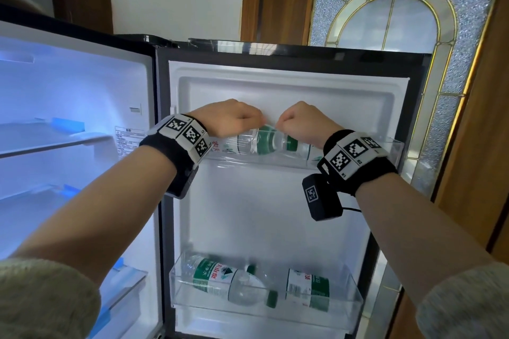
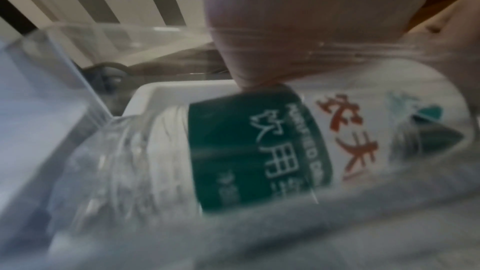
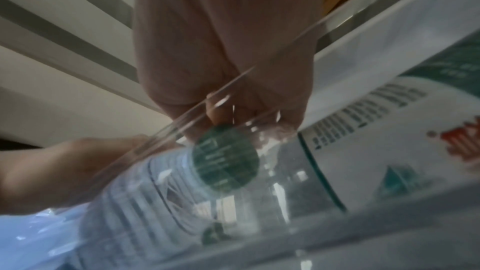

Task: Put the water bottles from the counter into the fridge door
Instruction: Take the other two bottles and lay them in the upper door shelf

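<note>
The fridge door's upper clear shelf (image 1: 392,146) holds two green-labelled water bottles lying on their sides. My left hand (image 1: 237,118) curls down over the left bottle (image 1: 245,147); in the left wrist view a finger (image 2: 285,28) presses on its label (image 2: 259,151). My right hand (image 1: 297,121) curls over the right bottle (image 1: 292,143). In the right wrist view its fingers (image 3: 233,48) reach down behind the green cap (image 3: 226,161) at that bottle's (image 3: 376,141) shoulder. The fingertips are hidden behind the shelf rim. The lower shelf (image 1: 355,300) holds two more bottles (image 1: 217,275) (image 1: 308,289), also lying down.
The lit fridge compartment with glass shelves (image 1: 55,143) is open on the left. A wooden door with a leaded glass pane (image 1: 399,8) stands behind the fridge door on the right. The door panel between the two shelves is bare.
</note>
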`<state>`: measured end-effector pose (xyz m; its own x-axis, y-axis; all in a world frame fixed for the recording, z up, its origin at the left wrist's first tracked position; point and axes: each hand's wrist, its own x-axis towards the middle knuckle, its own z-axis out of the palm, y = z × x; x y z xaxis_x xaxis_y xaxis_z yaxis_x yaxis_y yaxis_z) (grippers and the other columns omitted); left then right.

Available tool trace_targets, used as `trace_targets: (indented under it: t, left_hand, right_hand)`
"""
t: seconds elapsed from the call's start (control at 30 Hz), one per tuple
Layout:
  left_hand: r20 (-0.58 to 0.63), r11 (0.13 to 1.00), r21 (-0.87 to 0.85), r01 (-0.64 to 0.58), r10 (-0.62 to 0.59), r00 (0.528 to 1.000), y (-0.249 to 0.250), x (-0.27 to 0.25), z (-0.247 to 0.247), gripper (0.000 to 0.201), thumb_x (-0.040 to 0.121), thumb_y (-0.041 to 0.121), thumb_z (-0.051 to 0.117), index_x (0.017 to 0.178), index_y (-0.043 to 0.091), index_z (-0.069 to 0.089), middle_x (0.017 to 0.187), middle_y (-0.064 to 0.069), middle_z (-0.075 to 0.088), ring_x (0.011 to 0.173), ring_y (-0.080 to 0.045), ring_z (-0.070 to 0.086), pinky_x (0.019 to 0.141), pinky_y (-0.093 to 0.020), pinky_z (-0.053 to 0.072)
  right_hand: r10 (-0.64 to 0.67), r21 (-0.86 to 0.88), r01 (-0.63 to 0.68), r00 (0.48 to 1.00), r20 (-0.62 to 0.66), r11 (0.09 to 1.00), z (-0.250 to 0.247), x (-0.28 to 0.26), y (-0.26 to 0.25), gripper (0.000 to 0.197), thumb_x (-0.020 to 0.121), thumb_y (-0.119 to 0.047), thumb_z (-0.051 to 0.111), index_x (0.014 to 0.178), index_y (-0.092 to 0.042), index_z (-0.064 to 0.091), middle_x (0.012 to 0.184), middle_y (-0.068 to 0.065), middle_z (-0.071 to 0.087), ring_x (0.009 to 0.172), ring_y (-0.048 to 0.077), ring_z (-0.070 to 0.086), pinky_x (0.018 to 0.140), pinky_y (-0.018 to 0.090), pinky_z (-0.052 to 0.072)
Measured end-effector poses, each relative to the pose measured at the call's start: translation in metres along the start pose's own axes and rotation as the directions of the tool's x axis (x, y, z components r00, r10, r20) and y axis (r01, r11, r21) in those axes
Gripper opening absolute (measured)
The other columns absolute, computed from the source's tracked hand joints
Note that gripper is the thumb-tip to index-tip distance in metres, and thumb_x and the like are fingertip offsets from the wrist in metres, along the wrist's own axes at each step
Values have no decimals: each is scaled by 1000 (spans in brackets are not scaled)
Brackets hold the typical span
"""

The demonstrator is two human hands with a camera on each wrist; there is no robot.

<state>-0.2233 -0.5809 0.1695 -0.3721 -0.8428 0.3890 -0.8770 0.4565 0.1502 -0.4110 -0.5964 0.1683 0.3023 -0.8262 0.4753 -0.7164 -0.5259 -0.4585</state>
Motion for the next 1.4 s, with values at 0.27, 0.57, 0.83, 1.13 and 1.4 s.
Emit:
trace_targets:
  t: [0.27,0.57,0.83,1.13,1.4]
  left_hand:
    - [-72,1000,-3,20,-20,997,0,2,1,49,96,39,46,58,9,42,57,-8,42,56,-20,37,63,-33,35]
    - [-141,976,215,-24,55,989,-5,4,7,46,98,42,36,79,12,65,93,-4,66,82,-24,58,68,-32,40]
    - [-242,989,134,-68,99,965,-1,-10,14,38,102,42,29,126,29,56,130,8,57,116,-15,52,95,-34,39]
    - [-289,986,157,62,-15,957,0,-14,17,44,96,42,30,87,14,62,78,-4,65,78,-25,59,64,-30,41]
    - [-485,987,156,30,50,873,-4,-26,31,45,94,40,24,101,21,65,97,2,69,89,-22,61,69,-30,42]
  right_hand:
    - [-21,-61,19,999,-34,998,3,-1,-2,22,79,-10,55,74,7,67,74,22,65,67,30,53,59,32,43]
    - [-9,9,9,1000,14,1000,-1,-8,-8,26,81,-16,60,74,9,66,67,15,58,64,20,48,58,28,36]
    - [-9,-37,10,1000,24,999,1,-12,-12,20,80,-13,56,64,-1,61,61,11,48,62,22,43,59,29,34]
    - [-11,-31,12,999,30,999,-2,-23,-20,41,85,-25,52,50,-13,36,51,2,37,54,22,35,53,30,27]
    - [-177,-99,154,933,-314,983,13,-21,-11,40,86,-31,43,78,-2,70,69,19,64,63,35,56,61,38,52]
